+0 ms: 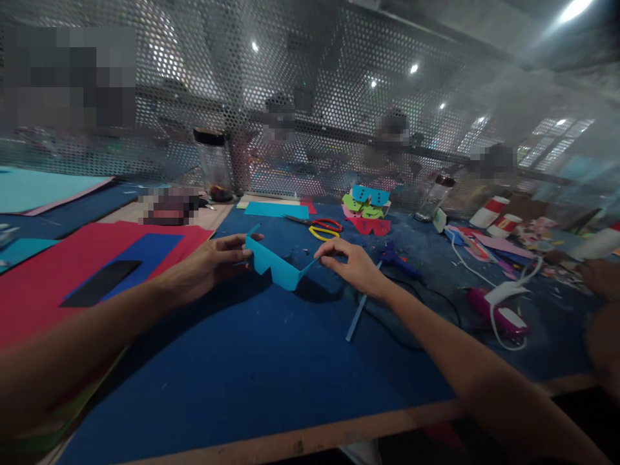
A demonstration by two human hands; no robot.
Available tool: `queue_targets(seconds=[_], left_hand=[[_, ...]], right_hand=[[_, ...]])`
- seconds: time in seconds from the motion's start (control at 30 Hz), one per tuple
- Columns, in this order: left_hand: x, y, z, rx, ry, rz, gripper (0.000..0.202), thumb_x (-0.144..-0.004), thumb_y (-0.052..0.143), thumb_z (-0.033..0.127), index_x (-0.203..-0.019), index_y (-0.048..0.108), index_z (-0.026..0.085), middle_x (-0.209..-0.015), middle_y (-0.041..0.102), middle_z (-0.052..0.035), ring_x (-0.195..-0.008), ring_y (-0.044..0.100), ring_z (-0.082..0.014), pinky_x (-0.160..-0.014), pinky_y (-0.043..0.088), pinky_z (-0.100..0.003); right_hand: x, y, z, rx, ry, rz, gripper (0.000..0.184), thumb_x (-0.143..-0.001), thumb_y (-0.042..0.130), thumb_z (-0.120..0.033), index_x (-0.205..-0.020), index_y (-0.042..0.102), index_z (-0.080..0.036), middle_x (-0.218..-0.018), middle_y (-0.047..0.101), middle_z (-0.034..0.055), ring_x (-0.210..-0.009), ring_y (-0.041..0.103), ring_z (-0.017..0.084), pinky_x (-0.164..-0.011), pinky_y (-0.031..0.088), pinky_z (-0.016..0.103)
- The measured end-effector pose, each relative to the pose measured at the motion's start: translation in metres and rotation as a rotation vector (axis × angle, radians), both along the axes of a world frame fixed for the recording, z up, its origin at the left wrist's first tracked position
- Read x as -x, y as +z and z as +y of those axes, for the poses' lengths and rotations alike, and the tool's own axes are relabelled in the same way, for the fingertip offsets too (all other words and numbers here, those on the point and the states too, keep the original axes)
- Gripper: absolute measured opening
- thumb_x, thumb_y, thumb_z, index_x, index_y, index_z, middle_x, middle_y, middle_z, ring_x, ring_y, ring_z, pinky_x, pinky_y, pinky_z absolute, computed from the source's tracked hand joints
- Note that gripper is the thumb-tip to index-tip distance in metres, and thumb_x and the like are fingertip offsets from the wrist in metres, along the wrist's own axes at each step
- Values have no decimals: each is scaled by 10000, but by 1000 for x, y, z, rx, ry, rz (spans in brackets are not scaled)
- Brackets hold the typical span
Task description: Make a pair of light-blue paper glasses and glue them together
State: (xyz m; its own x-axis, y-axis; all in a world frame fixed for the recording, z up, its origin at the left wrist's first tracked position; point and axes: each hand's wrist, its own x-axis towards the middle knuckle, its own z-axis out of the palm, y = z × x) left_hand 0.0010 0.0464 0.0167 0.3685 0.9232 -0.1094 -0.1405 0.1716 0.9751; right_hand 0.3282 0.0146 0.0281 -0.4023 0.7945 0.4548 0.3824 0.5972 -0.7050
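Observation:
Both my hands hold a pair of light-blue paper glasses [277, 266] just above the blue tabletop [232, 361]. My left hand [216, 261] grips the left end, where one temple folds back. Between the thumb and finger of my right hand [346, 261] is the tip of the other temple. Beyond the glasses lie scissors [323, 227] with red and yellow handles. A blue glue gun [400, 260] rests just past my right hand, and a clear glue stick [357, 318] lies below my right wrist.
Finished paper glasses [371, 225] in several colours are stacked at the back. Red sheets [29, 284] with blue and black strips cover the left side. A glass jar [213, 168] stands by the perforated metal screen [320, 148]. A pink device [498, 313] with white cable lies right, near another person's arm [603, 278].

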Motion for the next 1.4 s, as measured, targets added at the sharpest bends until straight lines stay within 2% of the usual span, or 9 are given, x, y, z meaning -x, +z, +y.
queue_targets(seconds=[0.23,0.37,0.5,0.67,0.83,1.0,1.13,1.4], left_hand=[[-1,0,1,-21,24,17,450,-791,862,257,-1231,769,255,-1112,757,-36,-955,703,-201,-866,608,-282],[-1,-1,2,-23,16,24,450,-820,836,234,-1263,754,244,-1081,769,-25,-978,706,-213,-881,593,-290],[-1,0,1,-25,16,3,435,-824,833,222,-1252,758,215,-1072,775,-37,-970,698,-220,-876,588,-301],[-2,1,0,-24,29,25,446,-782,871,260,-1220,784,265,-1058,770,-37,-957,692,-212,-843,589,-281],[0,-2,3,-6,39,7,477,-776,876,235,-1242,773,247,-1082,762,-40,-962,690,-204,-850,577,-285],[0,-2,3,-9,8,10,428,-799,865,234,-1218,780,259,-1078,763,-40,-947,694,-197,-879,574,-309],[0,-1,2,1,13,8,425,-790,880,237,-1203,787,266,-1100,758,-30,-958,682,-186,-867,572,-283],[-2,-1,0,-28,31,34,396,-804,867,264,-1194,796,289,-1136,771,-44,-1009,702,-217,-846,583,-279]], right_hand=[[0,-1,-2,24,-11,-43,94,-949,634,-235,-988,714,-205,-1036,739,44,-981,682,188,-931,514,354],[1,-2,-3,20,-18,-81,90,-945,630,-226,-978,710,-203,-1003,737,36,-954,677,181,-901,509,331],[2,-2,-2,104,9,-50,112,-957,620,-264,-988,709,-202,-975,742,34,-927,682,180,-891,515,336],[1,-3,2,179,24,7,150,-938,651,-293,-1018,737,-200,-1000,763,46,-923,697,184,-890,533,348],[0,-4,3,241,29,53,188,-914,679,-293,-1067,733,-199,-1044,764,59,-946,707,190,-911,552,369],[0,-4,3,236,17,18,174,-926,662,-260,-1077,732,-207,-1058,771,65,-956,707,194,-922,559,379],[0,-4,3,218,5,10,168,-929,655,-252,-1063,740,-199,-1051,775,63,-939,708,185,-910,556,364],[-2,-7,4,238,20,23,167,-934,673,-323,-1007,758,-199,-969,767,47,-897,697,184,-861,536,345]])
